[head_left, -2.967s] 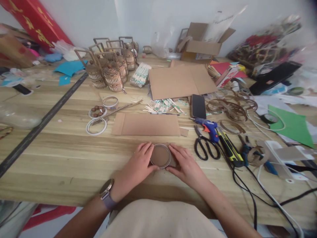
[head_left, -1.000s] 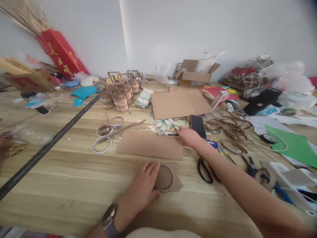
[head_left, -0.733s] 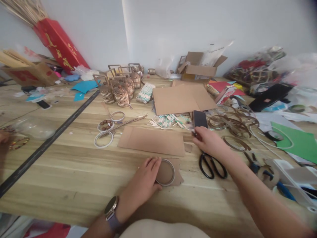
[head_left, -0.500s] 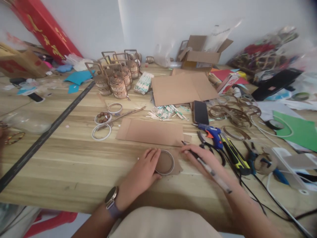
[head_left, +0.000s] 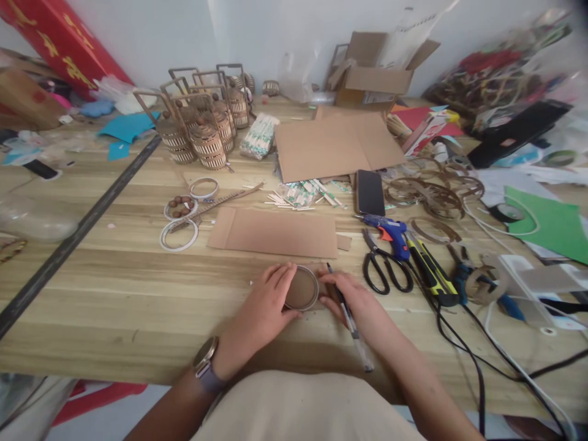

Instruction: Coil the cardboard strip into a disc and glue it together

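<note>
My left hand [head_left: 264, 306] curls round the left side of a narrow ring [head_left: 316, 288], thumb at its lower edge and fingers over its upper left. The ring lies flat on a small piece of brown cardboard [head_left: 299, 289] that shows through its middle. My right hand [head_left: 356, 303] has a black pen with a clear barrel [head_left: 350, 320] tucked between thumb and fingers. Its fingertips rest at the right side of the ring, and whether they press on the ring or the cardboard is unclear. A folded cardboard strip [head_left: 280, 233] lies just beyond both hands.
Black-handled scissors [head_left: 384, 269], a blue glue gun [head_left: 390, 229], a yellow-black cutter [head_left: 434, 275] and cables [head_left: 459, 343] lie to the right. White rings [head_left: 179, 234] are to the left. Small woven baskets [head_left: 209, 144], a phone [head_left: 370, 193] and a large cardboard sheet [head_left: 335, 144] stand or lie farther back.
My right hand, pen in it, has moved left up to the ring, uncovering the scissors' handles. The left hand keeps its place at the ring. The camera view has shifted slightly downward.
</note>
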`<action>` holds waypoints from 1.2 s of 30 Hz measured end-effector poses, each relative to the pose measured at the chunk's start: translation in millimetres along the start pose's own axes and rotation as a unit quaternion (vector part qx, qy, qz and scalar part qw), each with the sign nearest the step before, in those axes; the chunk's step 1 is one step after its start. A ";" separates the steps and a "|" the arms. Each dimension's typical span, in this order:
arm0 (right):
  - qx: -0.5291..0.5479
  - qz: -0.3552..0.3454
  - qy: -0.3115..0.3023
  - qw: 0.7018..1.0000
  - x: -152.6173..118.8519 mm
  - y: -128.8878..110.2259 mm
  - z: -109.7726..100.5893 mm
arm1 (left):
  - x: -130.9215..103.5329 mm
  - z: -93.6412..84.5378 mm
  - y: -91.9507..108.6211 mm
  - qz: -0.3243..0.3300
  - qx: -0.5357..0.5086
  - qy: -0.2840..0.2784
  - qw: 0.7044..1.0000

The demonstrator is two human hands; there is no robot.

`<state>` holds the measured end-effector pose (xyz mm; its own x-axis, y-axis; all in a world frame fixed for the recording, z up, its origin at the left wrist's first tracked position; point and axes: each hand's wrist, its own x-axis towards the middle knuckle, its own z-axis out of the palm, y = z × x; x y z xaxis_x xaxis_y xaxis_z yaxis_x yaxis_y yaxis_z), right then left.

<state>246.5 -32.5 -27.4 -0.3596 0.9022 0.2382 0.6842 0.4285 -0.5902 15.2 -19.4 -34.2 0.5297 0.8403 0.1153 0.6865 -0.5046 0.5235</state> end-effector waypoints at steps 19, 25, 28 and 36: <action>-0.046 0.001 -0.028 0.999 -2.2 -7.1 0.4 | 1.4 -0.9 2.3 -0.029 -0.043 0.014 0.999; -0.055 -0.010 -0.026 0.998 -1.3 -8.0 0.2 | 3.2 3.1 0.2 -0.059 -0.087 0.035 0.994; -0.058 -0.006 -0.026 0.998 -1.0 -8.4 0.0 | 4.5 3.0 -0.2 -0.064 -0.102 0.033 0.992; -0.049 -0.003 -0.025 0.998 -0.7 -9.4 -0.4 | 4.5 1.9 -0.6 -0.066 -0.112 0.024 0.991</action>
<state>240.6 -37.1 -21.7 -0.3933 0.8972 0.2010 0.7396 0.4386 -0.5105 18.1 -15.7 -35.7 0.4147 0.9073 0.0700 0.6185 -0.3374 0.7097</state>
